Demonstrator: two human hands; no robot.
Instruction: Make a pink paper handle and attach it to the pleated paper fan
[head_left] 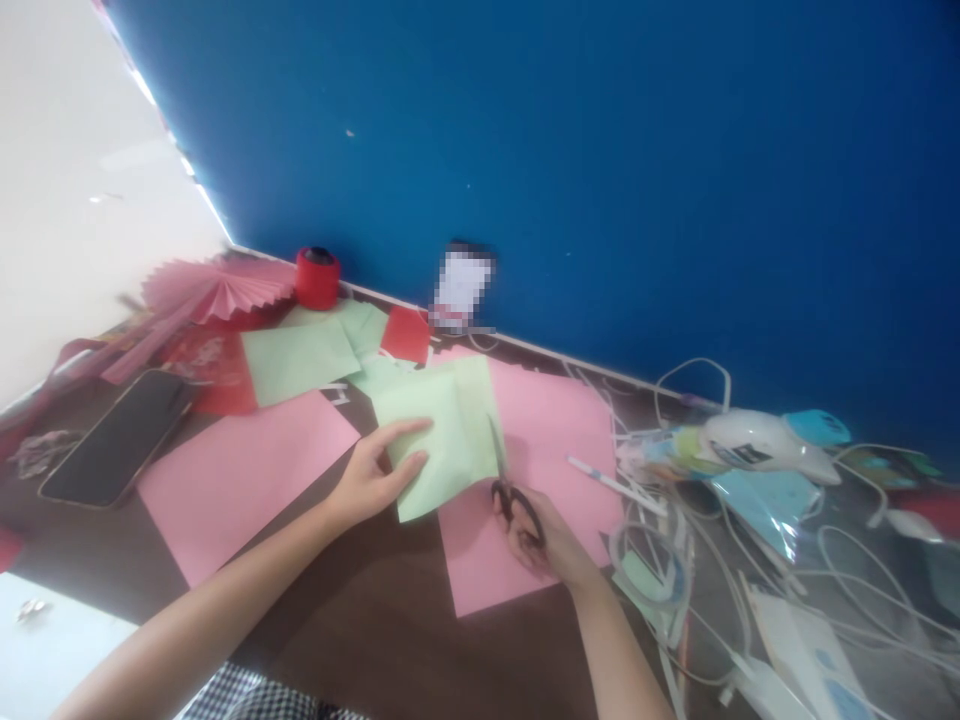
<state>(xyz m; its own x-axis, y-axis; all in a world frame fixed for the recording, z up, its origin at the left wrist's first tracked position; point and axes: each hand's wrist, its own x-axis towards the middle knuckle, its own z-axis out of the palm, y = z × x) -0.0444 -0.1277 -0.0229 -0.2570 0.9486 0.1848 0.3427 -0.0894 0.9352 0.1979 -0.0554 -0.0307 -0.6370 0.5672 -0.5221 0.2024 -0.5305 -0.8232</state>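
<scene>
My left hand [373, 477] pinches the left edge of a folded light green paper [442, 430], thumb on top and fingers beneath. My right hand [541, 540] grips black-handled scissors [507, 478], whose blades run up into the right edge of that green paper. Both hands hover over a dark brown table [375, 610], above two pink paper sheets [240, 475] lying flat.
A black phone [116, 437] lies at the left. Further back are a pink paper fan [217, 285], a red thread spool [317, 277], red and green paper pieces [300, 357]. A white glue gun [765, 440], a pen [611, 483] and tangled white cables [750, 590] crowd the right. A blue wall [600, 170] stands behind.
</scene>
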